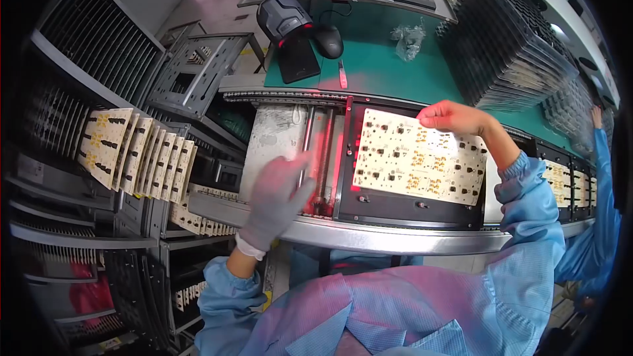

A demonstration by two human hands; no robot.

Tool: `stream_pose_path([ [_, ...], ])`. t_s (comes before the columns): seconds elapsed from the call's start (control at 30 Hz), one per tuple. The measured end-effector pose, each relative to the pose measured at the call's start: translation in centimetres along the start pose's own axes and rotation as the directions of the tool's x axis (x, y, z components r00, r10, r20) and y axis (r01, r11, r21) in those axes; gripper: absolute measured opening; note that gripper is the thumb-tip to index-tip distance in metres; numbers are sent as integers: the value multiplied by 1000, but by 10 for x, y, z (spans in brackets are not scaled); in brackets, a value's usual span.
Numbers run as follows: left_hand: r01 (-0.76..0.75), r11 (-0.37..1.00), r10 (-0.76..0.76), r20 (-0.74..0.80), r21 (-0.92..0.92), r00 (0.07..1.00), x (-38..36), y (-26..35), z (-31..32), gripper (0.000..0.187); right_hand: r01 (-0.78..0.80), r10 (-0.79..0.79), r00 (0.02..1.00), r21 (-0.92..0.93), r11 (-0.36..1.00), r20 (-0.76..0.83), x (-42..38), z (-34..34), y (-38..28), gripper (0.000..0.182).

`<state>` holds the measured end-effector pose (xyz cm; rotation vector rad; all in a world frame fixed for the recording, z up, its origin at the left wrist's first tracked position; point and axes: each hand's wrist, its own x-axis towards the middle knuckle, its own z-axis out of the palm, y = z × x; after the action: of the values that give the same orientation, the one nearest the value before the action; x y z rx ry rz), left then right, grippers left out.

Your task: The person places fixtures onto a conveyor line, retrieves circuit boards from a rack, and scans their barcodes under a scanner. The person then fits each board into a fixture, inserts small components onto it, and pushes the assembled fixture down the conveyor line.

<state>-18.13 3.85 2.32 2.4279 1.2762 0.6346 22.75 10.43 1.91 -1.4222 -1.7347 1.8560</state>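
The right grip (452,117) is pinching the upper edge of the circuit board (412,165), which is extending below it over the black carrier (395,211), seemingly being positioned and calling for careful alignment, while the gloved left grip (280,188) is hovering, blurred and released, over the conveyor (422,235).

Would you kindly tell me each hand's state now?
Grey-gloved left hand: open, blurred, holding nothing visible.
Bare right hand: curled at the edge of the cream rectangular circuit board; grip cannot be told.
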Motion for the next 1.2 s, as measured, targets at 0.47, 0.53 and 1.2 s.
stream_pose_path([
  [0.47, -457, 889, 458, 101, -29, 883, 28, 42, 54, 51, -302, -355, 748, -764, 569, -560, -111, 125, 47, 54],
  [0.53, -439, 898, 436, 102, 8, 894, 29, 42, 55, 53, -323, -350, 735, -755, 571, -580, -109, 125, 46, 59],
  [1.2, -236, 925, 274, 90, -298, 958, 157, 24, 97, 10, -195, -600, 474, -741, 643, -645, -90, 25, 83, 11],
])
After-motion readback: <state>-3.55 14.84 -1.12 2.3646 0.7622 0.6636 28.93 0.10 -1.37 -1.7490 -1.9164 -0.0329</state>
